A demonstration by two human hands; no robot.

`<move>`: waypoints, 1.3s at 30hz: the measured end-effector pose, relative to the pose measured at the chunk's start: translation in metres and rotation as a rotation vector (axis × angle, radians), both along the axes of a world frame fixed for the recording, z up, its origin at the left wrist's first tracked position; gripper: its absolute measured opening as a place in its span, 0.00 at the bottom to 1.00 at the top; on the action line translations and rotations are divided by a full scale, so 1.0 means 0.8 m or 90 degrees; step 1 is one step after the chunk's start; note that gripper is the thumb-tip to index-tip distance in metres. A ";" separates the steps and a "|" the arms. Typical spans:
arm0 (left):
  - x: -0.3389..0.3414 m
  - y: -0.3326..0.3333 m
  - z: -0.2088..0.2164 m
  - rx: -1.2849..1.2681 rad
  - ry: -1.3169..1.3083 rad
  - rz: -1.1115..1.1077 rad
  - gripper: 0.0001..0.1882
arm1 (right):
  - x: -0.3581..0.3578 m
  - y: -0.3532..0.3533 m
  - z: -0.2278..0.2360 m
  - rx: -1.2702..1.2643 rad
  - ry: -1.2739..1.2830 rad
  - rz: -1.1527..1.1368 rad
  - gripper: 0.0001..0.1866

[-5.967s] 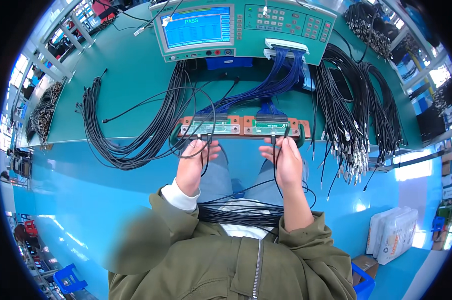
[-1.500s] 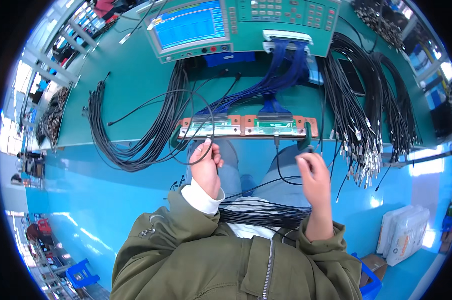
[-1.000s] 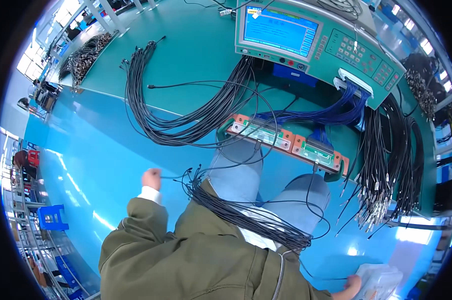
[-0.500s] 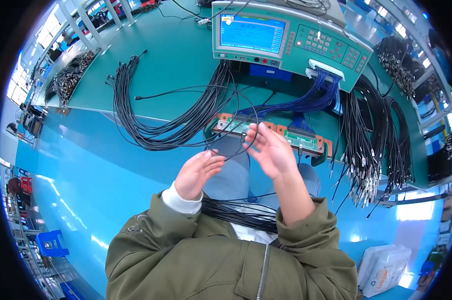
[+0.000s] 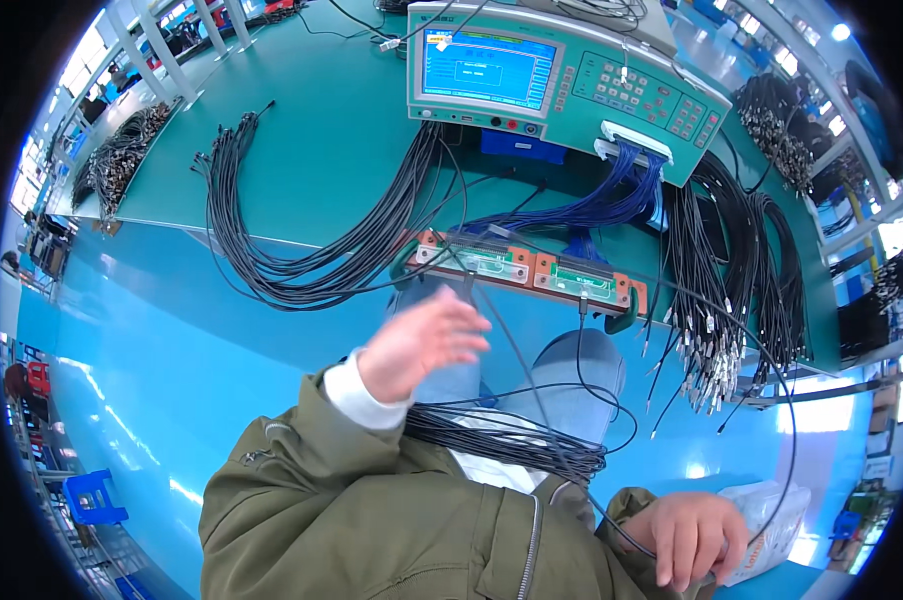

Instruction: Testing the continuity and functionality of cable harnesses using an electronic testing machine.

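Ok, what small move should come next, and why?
Probably ease the right hand slightly farther right, provided it has hold of the black cable: that cable loops from there back across the fixture and could snag. Its grip is partly hidden. The left hand looks open, in the air.

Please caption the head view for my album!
Left hand and right hand apart, black cables on lap, green machine ahead.
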State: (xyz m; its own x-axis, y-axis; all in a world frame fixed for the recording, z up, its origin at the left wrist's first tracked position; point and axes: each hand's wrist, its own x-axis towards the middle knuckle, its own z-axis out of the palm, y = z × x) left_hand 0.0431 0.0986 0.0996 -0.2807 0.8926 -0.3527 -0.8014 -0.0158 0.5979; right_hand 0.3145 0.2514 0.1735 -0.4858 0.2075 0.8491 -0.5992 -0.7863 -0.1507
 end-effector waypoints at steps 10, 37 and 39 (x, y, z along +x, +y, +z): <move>0.069 0.063 0.025 0.349 -0.091 -0.063 0.16 | 0.038 0.028 0.022 0.355 0.039 0.061 0.02; -0.149 -0.204 0.003 0.087 -0.037 0.484 0.14 | 0.382 0.153 -0.115 -0.726 -0.526 -0.817 0.14; -0.149 -0.211 0.014 0.051 0.025 0.596 0.14 | 0.398 0.154 -0.125 -0.751 -0.538 -0.872 0.14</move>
